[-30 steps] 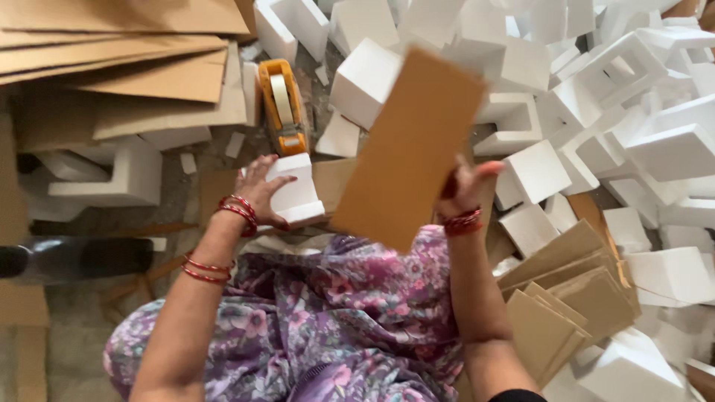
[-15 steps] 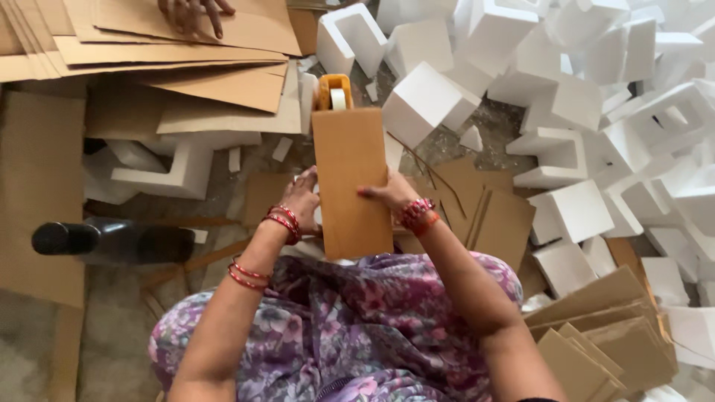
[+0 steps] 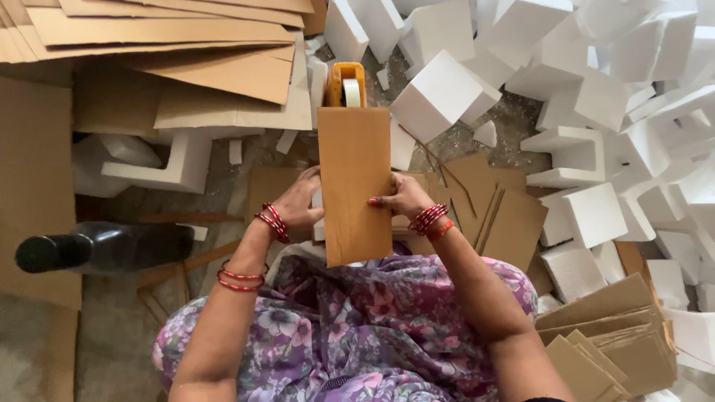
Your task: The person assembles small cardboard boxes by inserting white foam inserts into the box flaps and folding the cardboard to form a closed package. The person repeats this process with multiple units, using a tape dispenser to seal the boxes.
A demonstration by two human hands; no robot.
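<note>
Since a moment ago we have brought the flat cardboard piece (image 3: 355, 186) squarely upright in front of us; a second back it was tilted and swung off to our right, and now it stands straight over our lap, its long edges running away from us. Our left hand (image 3: 298, 205) has closed on its left edge, fingers curled behind the board, thumb side toward us. Our right hand (image 3: 402, 199) pinches the right edge, fingertips (image 3: 375, 201) laid flat on the brown face. Both grips are pressed onto the board, not spread. A white foam block (image 3: 319, 216) peeks out behind the left edge, so we judge the cardboard is being wrapped or fitted round it.

Just beyond the board's far end sits the orange tape dispenser (image 3: 346, 85), near but apart. Stacked cardboard sheets (image 3: 171, 37) lie at the upper left, a heap of white foam blocks (image 3: 596, 89) spreads right, and a dark bottle (image 3: 97, 249) lies on the floor (image 3: 112, 350) to our left.
</note>
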